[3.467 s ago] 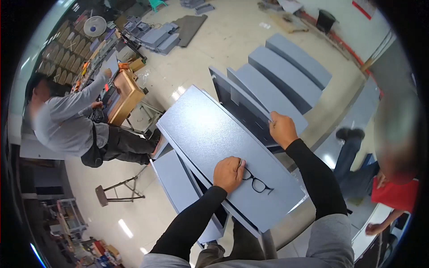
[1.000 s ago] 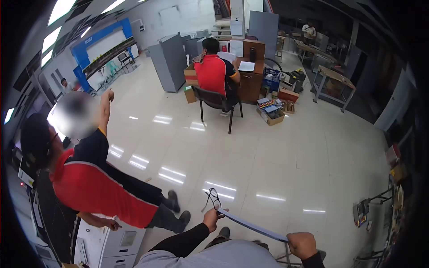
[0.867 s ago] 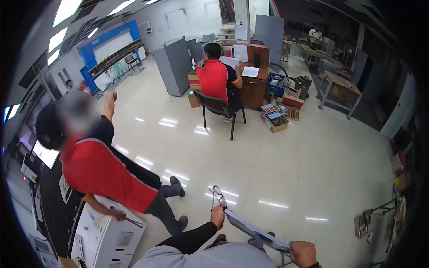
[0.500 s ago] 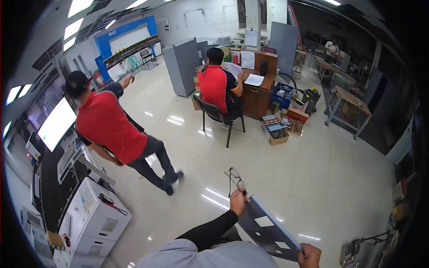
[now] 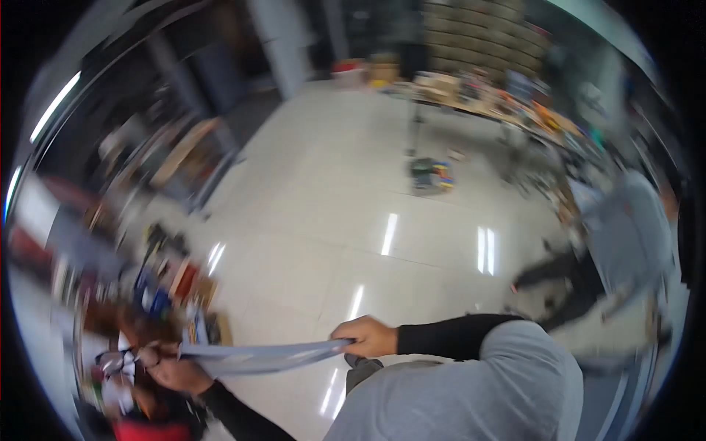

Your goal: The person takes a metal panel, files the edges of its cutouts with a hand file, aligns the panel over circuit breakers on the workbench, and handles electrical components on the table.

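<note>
A thin grey metal panel (image 5: 265, 358) with rectangular cut-outs stretches between my two hands, seen nearly edge-on. My left hand (image 5: 179, 373) is closed on its left end. A pair of eyeglasses (image 5: 116, 360), badly smeared by motion, sticks out past the fingers of that same hand. At the panel's other end, my right hand (image 5: 370, 336) grips the edge, thumb on top. The cut-outs are hard to make out from this angle.
A long workbench (image 5: 493, 110) loaded with tools and parts stands ahead right, a green toolbox-like item (image 5: 426, 175) on the floor before it. A person in grey (image 5: 629, 235) is at the right. Boxes (image 5: 213, 327) sit at left, near a person in red (image 5: 151, 430).
My view has swung far to the right, bringing the workbench into sight. The panel has turned from steeply slanted to almost level, still in both hands.
</note>
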Tool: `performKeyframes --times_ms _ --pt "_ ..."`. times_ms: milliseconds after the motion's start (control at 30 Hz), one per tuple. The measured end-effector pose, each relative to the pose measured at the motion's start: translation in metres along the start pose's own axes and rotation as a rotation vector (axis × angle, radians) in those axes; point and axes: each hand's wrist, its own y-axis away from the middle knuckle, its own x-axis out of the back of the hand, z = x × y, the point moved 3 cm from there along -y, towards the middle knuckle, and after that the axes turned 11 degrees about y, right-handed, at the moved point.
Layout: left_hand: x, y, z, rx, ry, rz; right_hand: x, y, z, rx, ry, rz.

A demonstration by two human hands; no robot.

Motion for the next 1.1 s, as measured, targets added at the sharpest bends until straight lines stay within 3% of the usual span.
performKeyframes --times_ms 33,67,100,200,267,300,400,433,533,567,600,667,733,833,933,1000,1067,1100 --pt "-0.035 -0.017 0.009 0.011 0.095 0.01 0.002 -0.009 0.009 -0.055 -0.036 0.04" --pt "-0.077 -0.03 0.024 0.303 0.413 0.142 0.002 -0.015 0.018 -0.092 -0.057 0.1" --pt "-0.105 -0.041 0.017 0.367 0.552 -0.008 -0.002 -0.023 0.024 -0.109 -0.073 0.138" --pt "-0.204 -0.059 0.03 0.215 0.632 -0.121 0.019 -0.046 0.037 -0.249 -0.232 0.065" --pt "-0.272 -0.077 0.06 0.309 0.853 -0.151 0.048 -0.064 0.046 -0.211 -0.335 0.034" --pt "-0.303 -0.084 0.075 0.313 0.952 -0.179 0.041 -0.069 0.09 -0.247 -0.56 -0.048" --pt "-0.398 -0.095 0.099 0.364 1.171 -0.254 0.038 -0.094 0.168 -0.761 -0.696 0.055" --pt "-0.427 -0.094 0.112 0.389 1.239 -0.325 0.025 -0.106 0.199 -0.875 -0.795 -0.022" --pt "-0.539 -0.08 0.126 0.426 1.573 -0.508 0.033 -0.168 0.223 -0.864 -1.42 -0.192" --pt "-0.569 -0.083 0.13 0.423 1.68 -0.582 0.055 -0.191 0.227 -0.719 -1.565 -0.131" --pt "-0.594 -0.083 0.136 0.416 1.774 -0.695 0.088 -0.21 0.238 -0.682 -1.419 -0.045" --pt "-0.628 -0.073 0.163 0.431 1.934 -0.942 0.138 -0.243 0.268 -0.895 -1.399 0.196" --pt "-0.673 -0.09 0.175 -0.059 1.967 -1.167 0.204 -0.26 0.277 -0.779 -1.376 0.424" --pt "-0.707 -0.114 0.174 -0.495 1.968 -1.25 0.273 -0.281 0.325 -0.777 -1.132 0.657" --pt "-0.742 -0.117 0.178 -0.08 1.965 -0.989 0.364 -0.314 0.353 -0.661 -0.973 0.839" --pt "-0.749 -0.114 0.202 0.649 1.8 -0.704 0.428 -0.338 0.372 -0.554 -0.834 0.994" --pt "-0.8 -0.136 0.17 0.639 1.712 -1.222 0.49 -0.356 0.402 -0.563 -0.569 1.187" --pt "-0.831 -0.14 0.155 0.638 1.739 -1.342 0.521 -0.36 0.433 -0.603 -0.388 1.265"
